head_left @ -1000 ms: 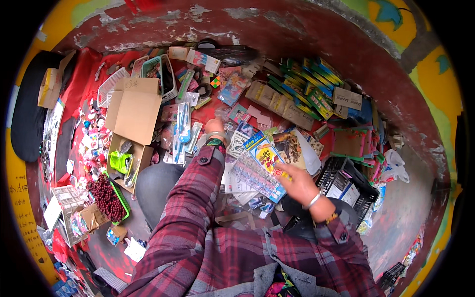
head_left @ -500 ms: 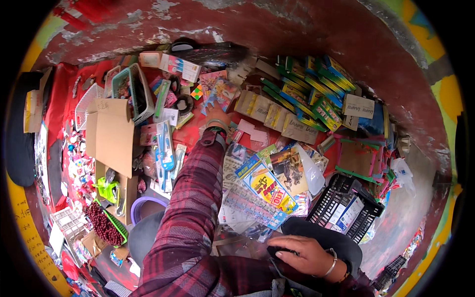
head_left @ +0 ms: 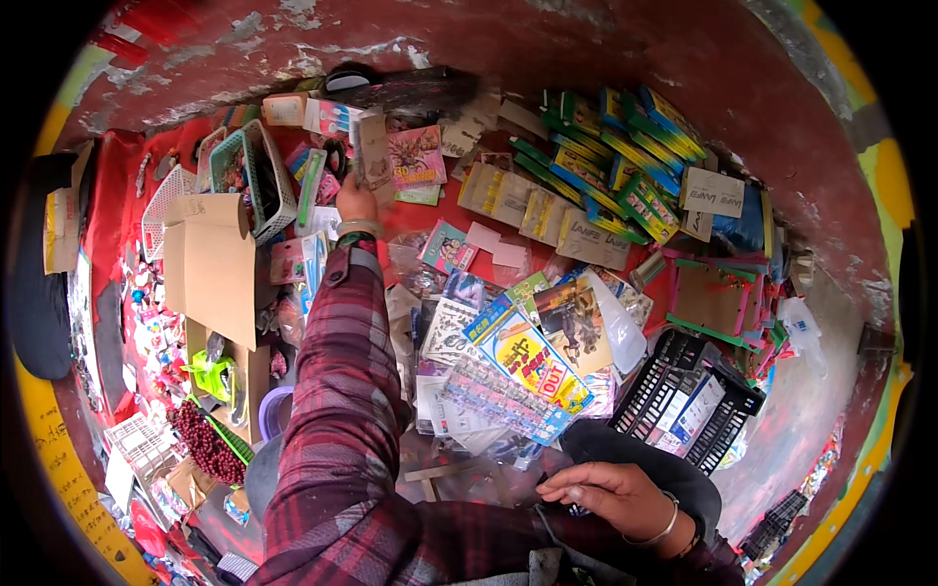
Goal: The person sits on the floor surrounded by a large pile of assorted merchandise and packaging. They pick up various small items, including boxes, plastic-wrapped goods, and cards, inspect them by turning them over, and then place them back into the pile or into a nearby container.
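Observation:
My left hand [head_left: 357, 203] stretches forward at the end of a red plaid sleeve. Its fingers are closed round the near edge of a flat greyish-brown booklet [head_left: 372, 151], raised and tilted. Beside it lies a pink picture booklet [head_left: 417, 158] on the red cloth. A small teal and pink card [head_left: 449, 246] lies to the right of my left wrist. My right hand [head_left: 620, 503] rests by my dark-clothed knee, palm down, fingers stretched out; what is under them is hard to make out. In front of my lap spreads a heap of picture sheets with a yellow and blue packet [head_left: 528, 359] on top.
Stacked green and blue boxes [head_left: 625, 146] stand at the back right, near brown packets [head_left: 542, 210]. A black plastic basket [head_left: 718, 420] sits at the right. White and teal baskets [head_left: 278, 186] and a cardboard box [head_left: 210, 278] stand left. A red wall [head_left: 547, 49] closes the back.
My left hand has moved left from a colourful booklet and now holds a flat greyish-brown booklet upright. The pink booklet shows more fully. My right hand has barely shifted.

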A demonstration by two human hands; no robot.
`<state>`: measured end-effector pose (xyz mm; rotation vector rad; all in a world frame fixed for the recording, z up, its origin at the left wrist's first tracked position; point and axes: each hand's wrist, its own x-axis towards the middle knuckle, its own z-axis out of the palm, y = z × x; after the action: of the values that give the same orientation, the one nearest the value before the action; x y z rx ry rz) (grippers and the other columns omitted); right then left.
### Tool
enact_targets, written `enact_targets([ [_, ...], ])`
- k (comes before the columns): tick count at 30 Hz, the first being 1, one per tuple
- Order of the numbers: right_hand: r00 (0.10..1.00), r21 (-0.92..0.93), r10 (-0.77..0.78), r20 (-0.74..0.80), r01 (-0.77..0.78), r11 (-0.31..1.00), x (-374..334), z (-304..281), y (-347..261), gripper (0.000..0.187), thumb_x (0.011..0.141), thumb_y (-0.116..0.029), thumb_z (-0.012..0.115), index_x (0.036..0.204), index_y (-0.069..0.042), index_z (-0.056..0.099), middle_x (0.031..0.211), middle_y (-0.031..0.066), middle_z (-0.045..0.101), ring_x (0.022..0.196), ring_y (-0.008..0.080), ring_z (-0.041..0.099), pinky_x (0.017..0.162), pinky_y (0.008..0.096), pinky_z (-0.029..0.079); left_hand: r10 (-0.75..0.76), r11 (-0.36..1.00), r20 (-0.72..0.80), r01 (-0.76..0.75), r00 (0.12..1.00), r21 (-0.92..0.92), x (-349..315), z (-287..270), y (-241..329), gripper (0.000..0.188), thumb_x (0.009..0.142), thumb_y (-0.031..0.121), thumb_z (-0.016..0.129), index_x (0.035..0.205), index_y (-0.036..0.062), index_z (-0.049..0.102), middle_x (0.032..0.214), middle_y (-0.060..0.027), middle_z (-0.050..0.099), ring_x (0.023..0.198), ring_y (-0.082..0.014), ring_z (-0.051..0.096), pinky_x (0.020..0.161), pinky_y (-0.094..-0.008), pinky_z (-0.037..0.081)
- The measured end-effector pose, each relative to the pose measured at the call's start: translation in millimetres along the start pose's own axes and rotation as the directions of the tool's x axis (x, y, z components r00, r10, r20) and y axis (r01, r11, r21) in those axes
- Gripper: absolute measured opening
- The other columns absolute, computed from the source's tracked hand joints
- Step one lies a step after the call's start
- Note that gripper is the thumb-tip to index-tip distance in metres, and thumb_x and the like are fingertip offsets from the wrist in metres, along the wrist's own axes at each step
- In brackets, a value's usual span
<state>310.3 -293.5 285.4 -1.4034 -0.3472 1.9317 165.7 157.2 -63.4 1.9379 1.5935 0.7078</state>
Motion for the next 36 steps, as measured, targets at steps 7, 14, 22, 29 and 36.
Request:
enact_targets([
  [7, 1.0, 0.035, -0.012, 0.014, 0.011, 0.999, -3, 6, -3, 0.027, 0.095, -0.012, 0.048, 0.117, 0.001, 0.055, 0.11, 0.0082, 0.062, 0.102, 0.0133, 0.058, 0.086, 0.0255, 0.046, 0.032, 0.206, 0.534, 0.517, 0.845, -0.831, -1, -41, 18, 0.027, 0.085, -0.001, 0.05, 0.111, -0.0054, 0.055, 0.107, -0.0135, 0.062, 0.095, -0.0245, 0.06, 0.086, -0.0373, 0.048],
  [14, 1.0, 0.058, 0.004, 0.016, -0.005, 0.998, -4, 9, 0, 0.028, 0.095, -0.012, 0.048, 0.117, 0.002, 0.055, 0.109, 0.0094, 0.063, 0.102, 0.0138, 0.058, 0.086, 0.0257, 0.046, -0.045, 0.283, 0.656, 0.64, 0.753, -0.715, -16, -41, 8, 0.028, 0.084, 0.003, 0.054, 0.111, -0.0028, 0.057, 0.101, -0.0105, 0.063, 0.089, -0.0212, 0.061, 0.08, -0.0331, 0.049],
  [22, 1.0, 0.068, -0.006, 0.024, 0.004, 0.998, -6, 12, 0, 0.028, 0.095, -0.012, 0.047, 0.117, 0.003, 0.055, 0.109, 0.0098, 0.062, 0.1, 0.0137, 0.059, 0.087, 0.0259, 0.046, -0.257, 0.612, 0.186, 0.309, 0.948, -0.728, -6, -54, 5, 0.027, 0.083, 0.009, 0.059, 0.107, -0.0031, 0.062, 0.09, -0.0059, 0.063, 0.078, -0.0143, 0.058, 0.07, -0.0258, 0.046],
  [29, 0.999, 0.056, -0.02, 0.033, 0.018, 0.998, -7, 18, 1, 0.028, 0.094, -0.013, 0.048, 0.116, 0.003, 0.055, 0.107, 0.0089, 0.063, 0.099, 0.0124, 0.059, 0.087, 0.0259, 0.046, -0.021, 0.108, 0.417, 0.417, 0.909, -0.902, -14, -73, 26, 0.026, 0.088, 0.003, 0.051, 0.113, -0.0025, 0.054, 0.099, -0.0093, 0.063, 0.087, -0.0189, 0.062, 0.079, -0.0324, 0.051],
  [36, 0.998, 0.022, -0.043, 0.046, 0.042, 0.999, -7, 21, 2, 0.028, 0.094, -0.015, 0.048, 0.115, 0.002, 0.056, 0.106, 0.0082, 0.063, 0.096, 0.0108, 0.058, 0.084, 0.025, 0.046, 0.249, 0.006, 0.533, 0.549, 0.808, -0.836, -41, -72, 81, 0.034, 0.086, 0.003, 0.054, 0.119, -0.0005, 0.048, 0.111, -0.0107, 0.059, 0.098, -0.0212, 0.06, 0.087, -0.0381, 0.049],
])
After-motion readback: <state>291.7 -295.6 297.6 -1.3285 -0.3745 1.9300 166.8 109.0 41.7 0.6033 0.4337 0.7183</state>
